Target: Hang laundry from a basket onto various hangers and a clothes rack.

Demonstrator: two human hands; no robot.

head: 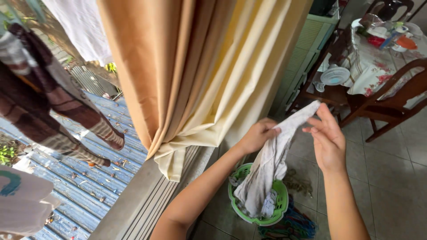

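Note:
My left hand (259, 134) grips the upper edge of a pale grey cloth (271, 164). My right hand (328, 138) pinches the same cloth at its top corner, fingers partly spread. The cloth hangs down from both hands into a green plastic laundry basket (281, 209) on the tiled floor, where more crumpled pale laundry lies.
A tan and cream curtain (200, 71) hangs at left beside a sliding door track (147, 204). Striped and white garments (53, 98) hang outside over a blue corrugated roof. Coloured hangers (291, 227) lie by the basket. A wooden chair (387, 100) and a cluttered table (378, 53) stand at right.

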